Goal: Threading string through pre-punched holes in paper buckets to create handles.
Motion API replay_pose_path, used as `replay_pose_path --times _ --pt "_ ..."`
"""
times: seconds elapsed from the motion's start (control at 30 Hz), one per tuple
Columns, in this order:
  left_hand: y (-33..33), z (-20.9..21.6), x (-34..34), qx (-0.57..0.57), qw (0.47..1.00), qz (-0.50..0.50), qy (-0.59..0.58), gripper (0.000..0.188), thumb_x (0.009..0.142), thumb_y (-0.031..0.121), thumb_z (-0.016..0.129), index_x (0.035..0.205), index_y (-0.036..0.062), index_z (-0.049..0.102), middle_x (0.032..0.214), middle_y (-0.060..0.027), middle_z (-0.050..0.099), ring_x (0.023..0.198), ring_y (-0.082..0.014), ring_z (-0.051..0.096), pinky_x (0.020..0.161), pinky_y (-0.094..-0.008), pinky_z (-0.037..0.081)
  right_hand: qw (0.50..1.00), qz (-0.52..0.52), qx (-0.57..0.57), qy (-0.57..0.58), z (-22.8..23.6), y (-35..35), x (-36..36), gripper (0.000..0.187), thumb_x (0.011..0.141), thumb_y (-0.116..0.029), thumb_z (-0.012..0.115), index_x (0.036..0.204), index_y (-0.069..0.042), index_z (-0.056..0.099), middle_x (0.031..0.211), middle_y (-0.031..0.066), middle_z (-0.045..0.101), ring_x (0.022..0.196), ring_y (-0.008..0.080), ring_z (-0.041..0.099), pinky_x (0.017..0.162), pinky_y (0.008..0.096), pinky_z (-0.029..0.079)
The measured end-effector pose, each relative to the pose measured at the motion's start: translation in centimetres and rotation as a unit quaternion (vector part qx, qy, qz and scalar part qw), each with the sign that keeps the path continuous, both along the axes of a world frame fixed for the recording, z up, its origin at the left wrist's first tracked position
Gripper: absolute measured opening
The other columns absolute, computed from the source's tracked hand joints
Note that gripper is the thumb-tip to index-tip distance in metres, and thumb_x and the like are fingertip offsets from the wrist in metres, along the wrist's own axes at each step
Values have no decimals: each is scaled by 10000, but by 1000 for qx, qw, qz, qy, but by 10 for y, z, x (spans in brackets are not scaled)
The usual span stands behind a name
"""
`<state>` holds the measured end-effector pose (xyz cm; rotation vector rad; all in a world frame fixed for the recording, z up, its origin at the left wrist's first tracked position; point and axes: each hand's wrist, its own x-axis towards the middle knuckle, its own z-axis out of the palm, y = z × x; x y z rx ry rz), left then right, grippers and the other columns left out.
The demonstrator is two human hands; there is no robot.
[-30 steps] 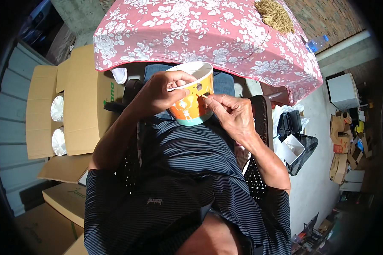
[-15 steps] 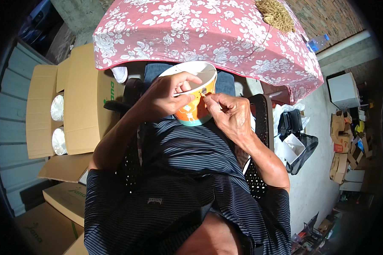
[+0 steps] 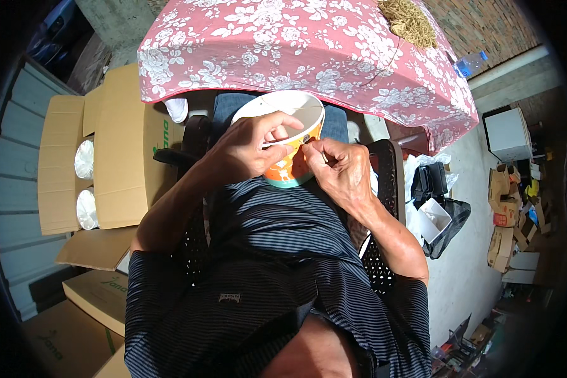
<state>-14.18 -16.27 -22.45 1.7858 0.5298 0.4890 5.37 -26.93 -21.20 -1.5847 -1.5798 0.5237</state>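
A large paper bucket [image 3: 283,173] with an orange and yellow print, a teal base and a white inside stands between my thighs. Its opening tips away from me, and a thin dark strand lies near the far rim. My left hand [image 3: 258,142] grips the near rim, fingers over the inside and thumb against the outer wall. Close to that thumb, my right hand [image 3: 340,167] pinches thumb and forefinger together at the bucket's right side. Whatever is between those fingertips is too small to name.
Ahead stands a table with a pink floral cloth [image 3: 283,50], a bundle of tan cord [image 3: 411,22] on it. Open cardboard boxes [image 3: 123,151] crowd my left. On the right floor are a white container [image 3: 433,220], black bags and a white box [image 3: 509,133]. A plastic bottle [image 3: 471,64] lies beyond the table.
The bucket has turned slightly, so more of its rim shows on both sides. My left hand has shifted a little with it; my right hand has hardly moved.
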Motion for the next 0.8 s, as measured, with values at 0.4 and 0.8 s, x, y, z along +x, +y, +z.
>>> replay_pose_path --times 0.4,0.8 --pt "-1 -8 4 151 984 42 -80 236 1006 88 617 1197 -34 679 957 -182 742 851 -195 715 753 -343 548 1000 -2 -19 2 1 0 1 173 931 -116 701 874 39 750 569 26 596 546 34 500 487 267 398" --pt "14 -4 13 100 994 -38 21 160 992 79 634 1059 -39 717 888 -123 744 811 -133 681 750 -318 537 997 39 -43 -53 13 -3 10 179 956 -145 715 892 19 748 592 101 623 509 96 525 499 319 431"
